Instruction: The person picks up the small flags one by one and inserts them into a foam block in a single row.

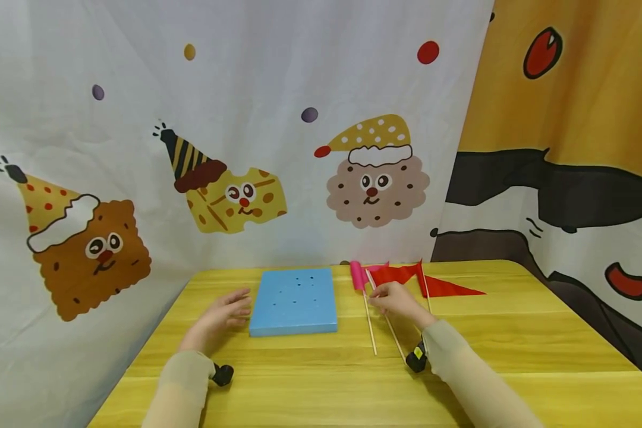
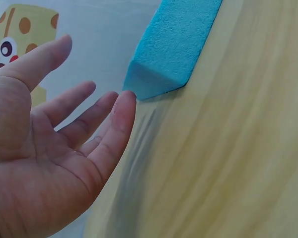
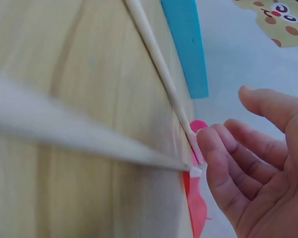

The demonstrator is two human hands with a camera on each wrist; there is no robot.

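Observation:
A flat blue foam block (image 1: 294, 315) with several small holes in its top lies on the table. Beside its left edge is my left hand (image 1: 226, 314), fingers loosely extended and holding nothing; in the left wrist view a fingertip (image 2: 125, 101) appears close to the block's corner, contact unclear. My right hand (image 1: 398, 302) hovers over the flags on the right, thumb apart from the bent fingers (image 3: 216, 173), with nothing gripped. Around it lie a rolled pink flag (image 1: 357, 277) on a thin wooden stick (image 1: 370, 327), a red flag (image 1: 398, 274) and another red flag (image 1: 452, 287), also on sticks.
The yellow wood-grain table (image 1: 310, 380) ends at a hanging cloth backdrop (image 1: 278, 89) printed with cartoon biscuits and cheese. A black wrist device (image 1: 223, 375) sits at the left cuff and another wrist device (image 1: 417, 357) at the right cuff.

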